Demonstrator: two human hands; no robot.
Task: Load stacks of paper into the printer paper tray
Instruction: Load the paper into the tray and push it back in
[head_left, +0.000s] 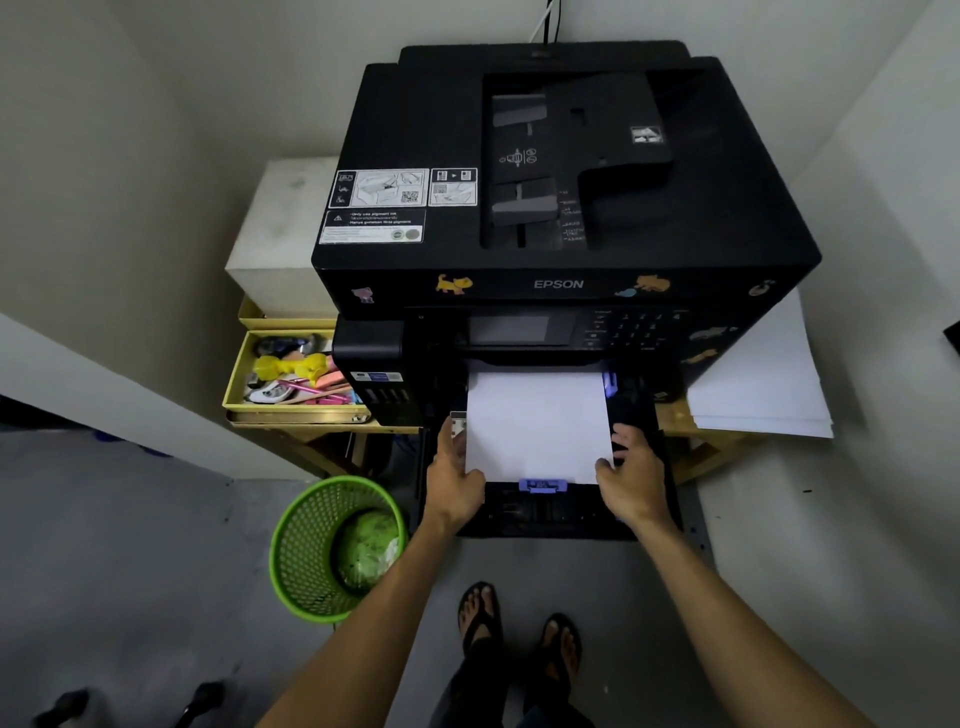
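I am holding my left hand (453, 480) and right hand (635, 475) against the near corners of the paper stack (537, 426), fingers curling onto its edges. It is lying in the pulled-out paper tray (550, 512) under the printer (561, 208).

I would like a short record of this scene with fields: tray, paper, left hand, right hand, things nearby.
tray: black paper tray pulled out of the printer, blue guide at its near edge
paper: white paper stack lying in the tray
left hand: left hand holds the stack's left near corner
right hand: right hand holds its right near corner
things nearby: green bin on the floor; spare sheets right of the printer
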